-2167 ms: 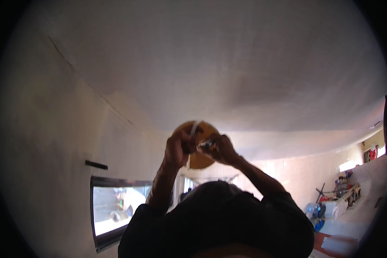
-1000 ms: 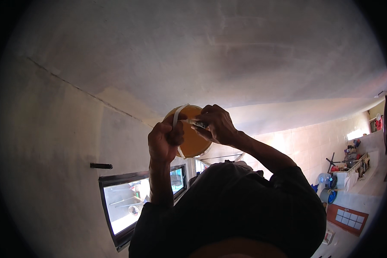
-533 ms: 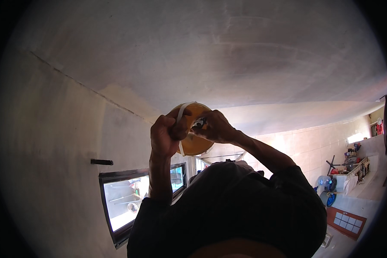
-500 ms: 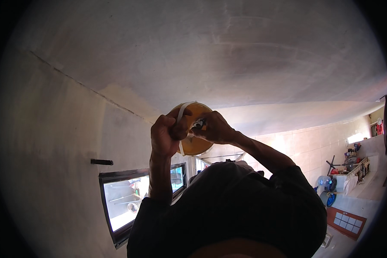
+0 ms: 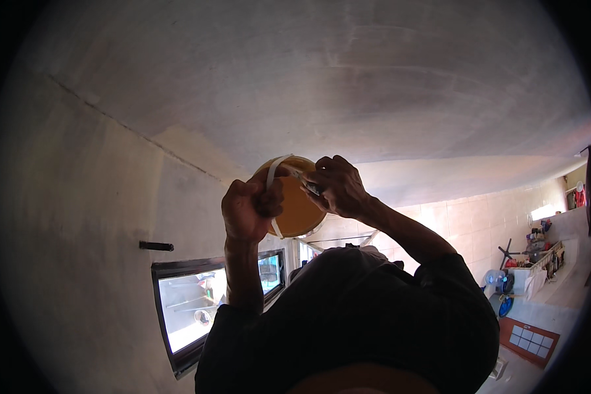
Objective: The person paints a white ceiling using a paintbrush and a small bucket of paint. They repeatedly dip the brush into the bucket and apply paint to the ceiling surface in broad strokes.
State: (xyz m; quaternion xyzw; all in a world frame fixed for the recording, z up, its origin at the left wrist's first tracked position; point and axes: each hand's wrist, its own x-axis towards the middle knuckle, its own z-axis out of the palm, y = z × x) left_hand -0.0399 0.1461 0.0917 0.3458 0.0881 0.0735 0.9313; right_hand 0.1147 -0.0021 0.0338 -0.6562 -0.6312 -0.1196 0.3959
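An orange-yellow bucket [image 5: 298, 218] hangs in front of me, with a white band-like handle [image 5: 274, 172] across its left side. My left hand [image 5: 248, 209] is closed around that handle in a fist. At the bucket's right rim, my right hand [image 5: 340, 188] grips a small tool [image 5: 313, 188] with a pale, metallic-looking part; shadow and fingers hide its exact kind. The tool is over the bucket's mouth, pointing toward the handle. A plain orange-yellow inner surface shows below the tool.
A grey plastered surface [image 5: 276, 79] spreads ahead, meeting a left wall [image 5: 98, 217] along a dark crack. That wall has a dark peg [image 5: 156, 246] and a dark-framed window [image 5: 190, 305]. Far right are a cluttered shelf [image 5: 538, 253], a blue water jug [image 5: 496, 278] and a brown door [image 5: 530, 340].
My right hand has pulled out from the bucket's middle, up and right to its rim, with the tool. My left hand and the handle have shifted slightly left.
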